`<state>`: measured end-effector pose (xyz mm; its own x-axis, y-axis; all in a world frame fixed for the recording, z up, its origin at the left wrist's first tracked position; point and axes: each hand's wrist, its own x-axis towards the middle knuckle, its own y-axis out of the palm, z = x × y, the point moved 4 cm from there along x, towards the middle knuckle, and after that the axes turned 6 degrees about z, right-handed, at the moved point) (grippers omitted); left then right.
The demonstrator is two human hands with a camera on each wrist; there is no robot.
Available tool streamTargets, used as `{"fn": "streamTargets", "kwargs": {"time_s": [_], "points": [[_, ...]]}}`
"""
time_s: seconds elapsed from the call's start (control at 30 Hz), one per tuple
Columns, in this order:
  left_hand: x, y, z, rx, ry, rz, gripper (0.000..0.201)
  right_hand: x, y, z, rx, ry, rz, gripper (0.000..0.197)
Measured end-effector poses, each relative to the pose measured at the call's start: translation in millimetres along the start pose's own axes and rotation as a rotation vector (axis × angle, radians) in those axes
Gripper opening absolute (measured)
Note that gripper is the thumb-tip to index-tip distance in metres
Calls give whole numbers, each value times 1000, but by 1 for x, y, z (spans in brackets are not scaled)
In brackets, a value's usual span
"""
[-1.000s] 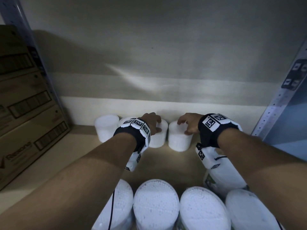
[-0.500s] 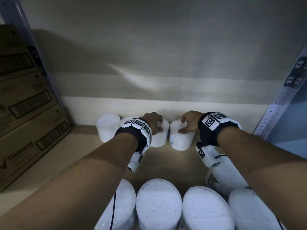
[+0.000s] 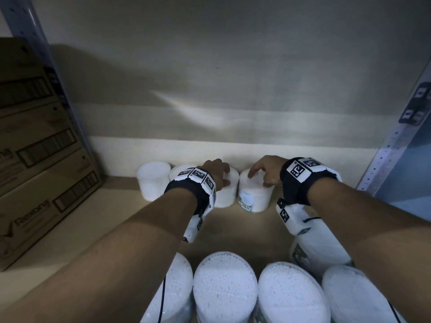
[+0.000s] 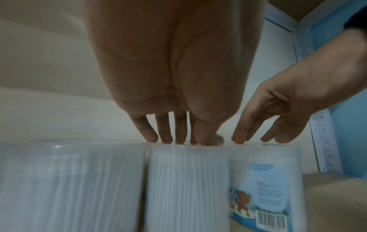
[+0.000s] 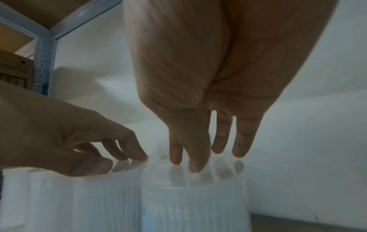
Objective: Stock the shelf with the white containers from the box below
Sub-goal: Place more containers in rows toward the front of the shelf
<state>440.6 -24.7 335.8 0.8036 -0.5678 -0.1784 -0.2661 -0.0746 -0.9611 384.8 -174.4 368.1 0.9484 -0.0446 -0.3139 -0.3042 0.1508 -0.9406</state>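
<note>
Several white ribbed containers stand in a row against the shelf's back wall. My left hand (image 3: 218, 172) rests its fingertips on the lid of the third one (image 3: 227, 194); the left wrist view shows the left hand (image 4: 178, 141) with straight fingers touching that lid (image 4: 186, 188). My right hand (image 3: 262, 172) touches the top of the rightmost container (image 3: 255, 197), whose blue label and barcode (image 4: 264, 188) face front. In the right wrist view the right hand (image 5: 206, 161) has some fingertips on the lid (image 5: 194, 204) and others just above it. Neither hand wraps a container.
Stacked cardboard boxes (image 3: 42, 159) fill the shelf's left end. A perforated metal upright (image 3: 391, 148) bounds the right. Several more white containers (image 3: 225, 287) lie close under my forearms. The wooden shelf board (image 3: 105, 217) is bare between boxes and row.
The rightmost container has turned so its label and barcode now face front. My right fingers have loosened on its lid. The left hand has stayed on its container.
</note>
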Motion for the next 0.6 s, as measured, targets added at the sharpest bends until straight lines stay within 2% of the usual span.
{"fn": "streamTargets", "kwargs": {"time_s": [0.1,0.27,0.6], "points": [[0,-1,0,1,-2,1,45,1,-4,2,21,39,-64,36],[0,0,0,10,2,2,44,7,5,0,-36,137,9,61],[1,-1,0,-4,3,22,45,1,0,3,-28,76,42,60]]}}
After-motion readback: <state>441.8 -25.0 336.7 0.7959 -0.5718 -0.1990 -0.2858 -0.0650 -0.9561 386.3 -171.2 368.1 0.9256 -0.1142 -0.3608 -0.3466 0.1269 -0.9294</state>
